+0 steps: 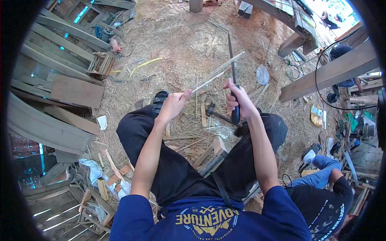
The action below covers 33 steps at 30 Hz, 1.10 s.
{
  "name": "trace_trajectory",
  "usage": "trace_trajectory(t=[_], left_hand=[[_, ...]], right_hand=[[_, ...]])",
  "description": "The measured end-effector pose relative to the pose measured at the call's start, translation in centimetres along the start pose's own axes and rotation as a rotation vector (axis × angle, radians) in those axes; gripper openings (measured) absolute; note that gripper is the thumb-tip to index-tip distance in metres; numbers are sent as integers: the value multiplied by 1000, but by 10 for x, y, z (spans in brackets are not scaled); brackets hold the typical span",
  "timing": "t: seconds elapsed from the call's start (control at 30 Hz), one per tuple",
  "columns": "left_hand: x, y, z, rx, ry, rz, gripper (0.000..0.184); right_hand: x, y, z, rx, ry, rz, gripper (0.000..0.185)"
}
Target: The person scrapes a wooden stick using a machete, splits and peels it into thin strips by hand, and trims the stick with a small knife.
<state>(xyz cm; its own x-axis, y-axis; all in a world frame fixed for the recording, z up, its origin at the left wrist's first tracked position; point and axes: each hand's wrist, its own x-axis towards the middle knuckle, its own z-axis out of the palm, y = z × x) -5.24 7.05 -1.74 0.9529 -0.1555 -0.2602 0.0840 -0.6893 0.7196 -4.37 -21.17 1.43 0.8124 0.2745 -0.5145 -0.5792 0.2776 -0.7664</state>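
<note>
My left hand (173, 105) is closed on one end of a thin, pale wooden strip (213, 77), which slants up to the right and looks smeared by motion. My right hand (242, 100) grips the black handle of a long knife (231, 54); its narrow dark blade points away from me. The blade crosses the strip near its far end; whether they touch I cannot tell. Below my hands, a hammer (210, 109) lies on the ground between my feet. A wooden block (220, 146) stands between my legs.
Straw, shavings and sticks litter the ground (181, 52). A wooden beam (329, 70) and a hanging black cable (317, 76) are at the right. Another person (321, 197) sits at the lower right. Planks (76, 90) are stacked on the left.
</note>
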Motion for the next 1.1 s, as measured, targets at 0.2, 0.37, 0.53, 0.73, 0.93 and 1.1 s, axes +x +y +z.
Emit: trace_trajectory(t=[0.2, 0.37, 0.53, 0.73, 0.93, 1.1], left_hand=[[6, 2, 25, 91, 72, -97, 71], [22, -22, 35, 50, 218, -243, 66], [31, -61, 30, 7, 249, -231, 66], [38, -110, 45, -151, 168, -199, 52], [26, -62, 36, -576, -20, -144, 32], [25, -38, 34, -669, -18, -83, 33]], right_hand=[[18, 40, -9, -1131, 403, -192, 56], [-1, 36, 9, -1368, 264, -202, 56], [0, 33, -24, -1099, 13, -88, 62], [1, 58, -36, -1115, 22, 96, 64], [23, 116, -48, -1562, -62, 141, 74], [47, 140, -40, -1575, -162, 131, 69]])
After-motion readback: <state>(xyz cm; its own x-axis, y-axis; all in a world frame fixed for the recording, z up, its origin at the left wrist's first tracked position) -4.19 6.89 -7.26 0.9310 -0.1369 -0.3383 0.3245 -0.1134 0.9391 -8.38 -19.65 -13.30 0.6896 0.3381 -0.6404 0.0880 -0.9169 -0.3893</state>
